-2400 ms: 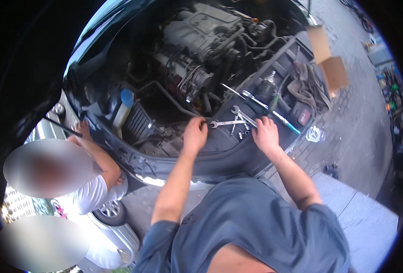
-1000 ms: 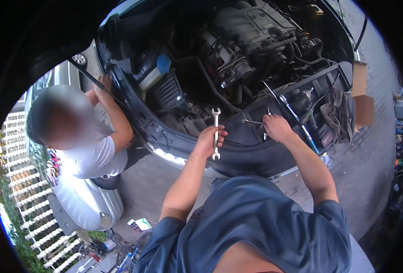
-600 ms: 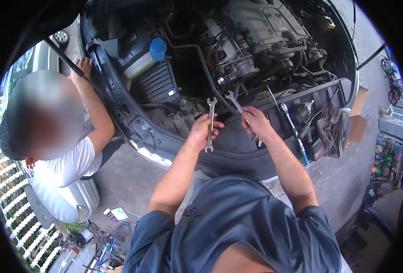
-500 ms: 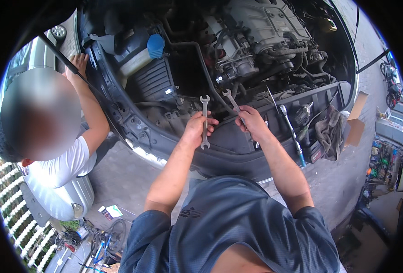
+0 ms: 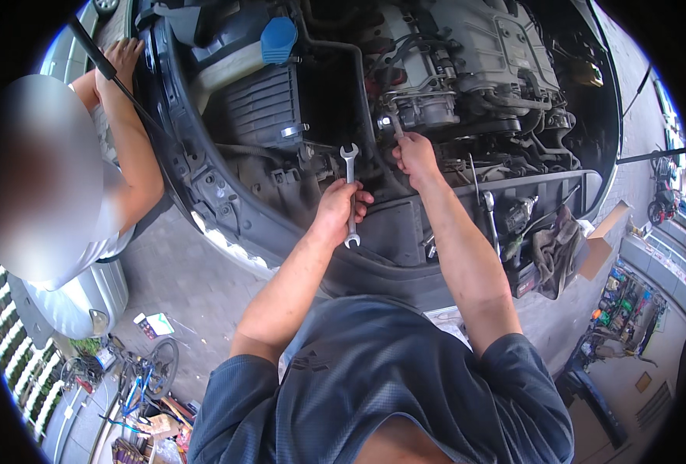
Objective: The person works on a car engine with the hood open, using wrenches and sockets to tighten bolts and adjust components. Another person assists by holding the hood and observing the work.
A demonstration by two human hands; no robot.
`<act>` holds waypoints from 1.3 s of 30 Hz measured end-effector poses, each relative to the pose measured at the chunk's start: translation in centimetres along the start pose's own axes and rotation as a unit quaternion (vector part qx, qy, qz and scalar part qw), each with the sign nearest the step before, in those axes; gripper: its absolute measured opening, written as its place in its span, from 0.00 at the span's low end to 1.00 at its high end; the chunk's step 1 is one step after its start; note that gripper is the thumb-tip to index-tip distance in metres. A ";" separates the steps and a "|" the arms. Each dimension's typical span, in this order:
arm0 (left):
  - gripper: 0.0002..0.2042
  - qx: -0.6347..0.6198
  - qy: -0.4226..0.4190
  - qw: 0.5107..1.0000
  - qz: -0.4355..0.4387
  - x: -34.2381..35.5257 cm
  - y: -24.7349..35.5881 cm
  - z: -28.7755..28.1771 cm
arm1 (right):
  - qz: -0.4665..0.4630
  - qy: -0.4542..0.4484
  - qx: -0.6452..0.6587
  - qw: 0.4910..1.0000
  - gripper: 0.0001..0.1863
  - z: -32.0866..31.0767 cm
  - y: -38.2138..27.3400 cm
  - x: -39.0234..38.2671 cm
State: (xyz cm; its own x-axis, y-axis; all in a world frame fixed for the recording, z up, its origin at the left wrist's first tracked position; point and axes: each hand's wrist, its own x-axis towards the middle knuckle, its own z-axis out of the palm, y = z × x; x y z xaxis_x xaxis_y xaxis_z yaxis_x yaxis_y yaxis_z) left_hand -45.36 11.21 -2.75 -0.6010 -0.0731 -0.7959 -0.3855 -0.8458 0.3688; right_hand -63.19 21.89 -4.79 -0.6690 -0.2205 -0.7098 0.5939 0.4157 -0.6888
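My left hand (image 5: pixel 332 215) is closed around the middle of a double open-ended wrench (image 5: pixel 350 158), held upright above the front edge of the engine bay. Both jaws of that wrench are free. Farther forward, my right hand (image 5: pixel 418 159) grips a second wrench (image 5: pixel 398 131) and reaches into the engine bay. Its far end is at the metal parts of the engine (image 5: pixel 428 112), beside a round shiny fitting. Whether the jaw sits on a fastener cannot be made out.
On the front panel (image 5: pixel 405 224) lie a ratchet (image 5: pixel 490 220), a power tool (image 5: pixel 521 213) and a dark rag (image 5: pixel 555 251), with a cardboard box (image 5: pixel 602 243) beyond. A blue-capped reservoir (image 5: pixel 278 40) is at left. Another person's arm (image 5: pixel 130 131) rests on the left fender (image 5: pixel 153 85).
My right hand has moved forward with its wrench, from above the front panel to the engine. The left hand still holds its wrench in about the same place. The view has shifted slightly.
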 end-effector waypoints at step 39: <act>0.13 -0.188 -0.001 0.982 0.018 8.2 0.4 8.5 | -0.067 0.007 -0.055 0.996 0.24 -0.3 -0.3 -0.1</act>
State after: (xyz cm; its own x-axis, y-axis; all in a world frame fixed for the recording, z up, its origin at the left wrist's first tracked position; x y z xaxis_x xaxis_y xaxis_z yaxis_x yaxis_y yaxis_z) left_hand -56.44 14.77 -5.03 -0.6113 -0.1062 -0.7843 -0.0784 -0.9780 0.1935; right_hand -63.40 22.05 -4.45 -0.7457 -0.2681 -0.6100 0.4466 0.4782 -0.7562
